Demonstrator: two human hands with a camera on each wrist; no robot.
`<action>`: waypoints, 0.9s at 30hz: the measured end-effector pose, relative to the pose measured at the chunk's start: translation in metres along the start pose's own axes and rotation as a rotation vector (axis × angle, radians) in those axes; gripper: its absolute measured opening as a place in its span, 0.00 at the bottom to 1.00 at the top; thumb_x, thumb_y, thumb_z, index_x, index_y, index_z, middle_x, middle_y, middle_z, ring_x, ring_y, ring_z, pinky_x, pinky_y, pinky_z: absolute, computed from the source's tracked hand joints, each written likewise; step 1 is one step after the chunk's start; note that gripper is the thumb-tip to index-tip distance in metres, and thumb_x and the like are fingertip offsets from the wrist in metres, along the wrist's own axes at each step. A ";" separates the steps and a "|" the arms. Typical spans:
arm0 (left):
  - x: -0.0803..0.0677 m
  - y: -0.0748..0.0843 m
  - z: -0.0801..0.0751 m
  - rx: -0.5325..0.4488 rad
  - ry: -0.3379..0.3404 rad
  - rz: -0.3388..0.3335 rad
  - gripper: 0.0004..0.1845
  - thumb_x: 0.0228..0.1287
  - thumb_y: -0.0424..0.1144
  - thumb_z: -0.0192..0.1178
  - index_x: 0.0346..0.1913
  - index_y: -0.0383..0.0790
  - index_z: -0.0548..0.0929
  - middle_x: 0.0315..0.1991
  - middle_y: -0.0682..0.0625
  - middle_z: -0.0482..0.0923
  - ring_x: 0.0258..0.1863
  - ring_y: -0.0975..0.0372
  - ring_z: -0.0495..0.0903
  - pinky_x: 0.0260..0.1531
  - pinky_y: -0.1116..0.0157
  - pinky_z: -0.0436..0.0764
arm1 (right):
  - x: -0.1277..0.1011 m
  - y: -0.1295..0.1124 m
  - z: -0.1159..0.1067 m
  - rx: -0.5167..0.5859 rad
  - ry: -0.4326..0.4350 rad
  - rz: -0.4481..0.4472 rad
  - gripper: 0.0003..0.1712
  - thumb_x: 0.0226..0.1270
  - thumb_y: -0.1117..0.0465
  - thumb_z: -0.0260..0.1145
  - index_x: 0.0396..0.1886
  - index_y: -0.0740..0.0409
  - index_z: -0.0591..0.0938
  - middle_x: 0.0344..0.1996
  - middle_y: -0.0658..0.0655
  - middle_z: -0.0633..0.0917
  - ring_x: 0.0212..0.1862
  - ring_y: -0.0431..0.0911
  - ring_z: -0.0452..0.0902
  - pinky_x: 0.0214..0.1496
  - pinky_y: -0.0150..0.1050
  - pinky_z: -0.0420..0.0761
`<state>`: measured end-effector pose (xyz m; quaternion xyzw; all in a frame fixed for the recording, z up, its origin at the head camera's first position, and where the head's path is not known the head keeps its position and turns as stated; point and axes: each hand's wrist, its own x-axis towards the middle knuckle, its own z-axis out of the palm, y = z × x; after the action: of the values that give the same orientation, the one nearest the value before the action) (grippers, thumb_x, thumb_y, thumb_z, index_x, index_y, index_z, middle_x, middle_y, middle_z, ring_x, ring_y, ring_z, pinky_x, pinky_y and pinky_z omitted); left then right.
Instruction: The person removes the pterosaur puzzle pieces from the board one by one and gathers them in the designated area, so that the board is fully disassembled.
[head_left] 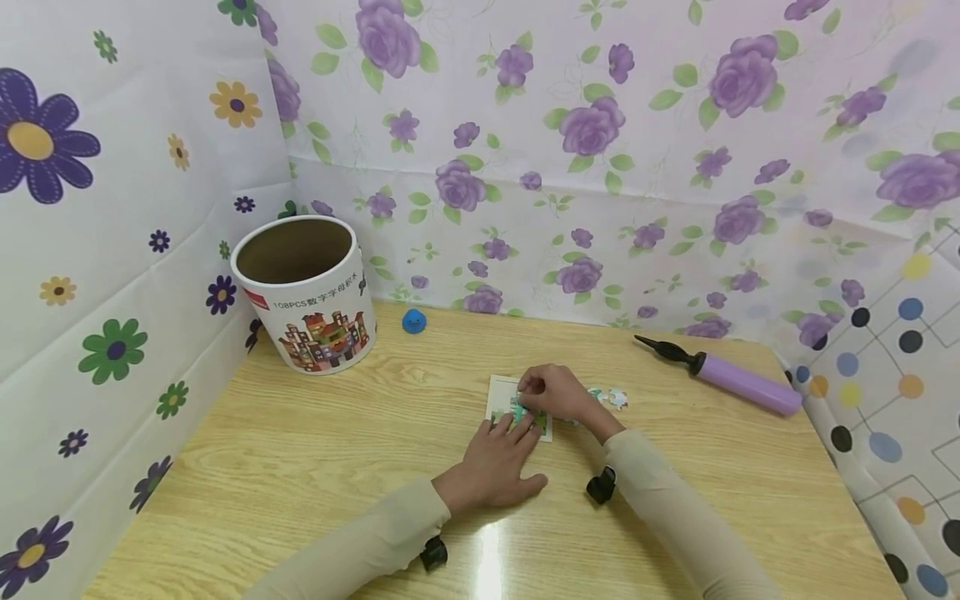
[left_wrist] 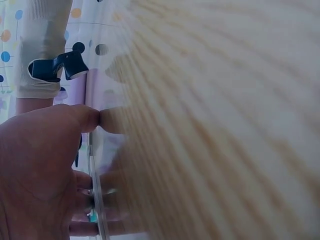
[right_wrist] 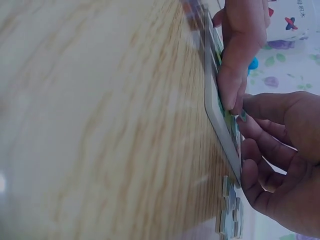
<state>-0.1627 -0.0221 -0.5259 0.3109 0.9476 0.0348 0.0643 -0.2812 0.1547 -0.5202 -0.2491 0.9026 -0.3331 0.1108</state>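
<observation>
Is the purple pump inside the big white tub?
No, the purple pump lies on the wooden table at the right, far from the white tub, which stands open at the left.

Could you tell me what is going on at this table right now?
A person is working on a small jigsaw puzzle board on the wooden table. The left hand presses flat on the board, while the right hand pinches a puzzle piece over it. Loose pieces lie to the right; a paper tub and purple pump stand aside.
</observation>
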 end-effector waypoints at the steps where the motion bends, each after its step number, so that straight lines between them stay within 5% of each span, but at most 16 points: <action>1: 0.000 0.000 0.000 0.002 -0.002 0.001 0.40 0.76 0.67 0.43 0.81 0.48 0.59 0.82 0.50 0.51 0.79 0.48 0.55 0.71 0.45 0.62 | 0.000 0.000 0.000 0.003 0.002 0.000 0.04 0.70 0.59 0.71 0.41 0.53 0.87 0.31 0.46 0.85 0.34 0.39 0.80 0.40 0.38 0.81; 17: -0.005 -0.003 -0.003 -0.048 -0.014 0.025 0.40 0.76 0.67 0.44 0.82 0.48 0.58 0.83 0.49 0.48 0.80 0.47 0.53 0.71 0.43 0.62 | -0.002 0.005 0.001 0.047 0.053 0.020 0.03 0.71 0.60 0.71 0.41 0.52 0.87 0.33 0.46 0.86 0.36 0.40 0.81 0.42 0.39 0.82; 27: -0.003 -0.002 -0.003 -0.018 -0.004 0.026 0.40 0.76 0.67 0.43 0.82 0.48 0.58 0.82 0.49 0.51 0.80 0.48 0.53 0.73 0.44 0.59 | -0.012 0.006 -0.018 0.067 0.103 0.005 0.06 0.72 0.59 0.70 0.44 0.53 0.88 0.36 0.49 0.87 0.39 0.42 0.82 0.42 0.42 0.83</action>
<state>-0.1616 -0.0259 -0.5233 0.3226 0.9430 0.0434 0.0687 -0.2803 0.1746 -0.5102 -0.2254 0.8962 -0.3751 0.0733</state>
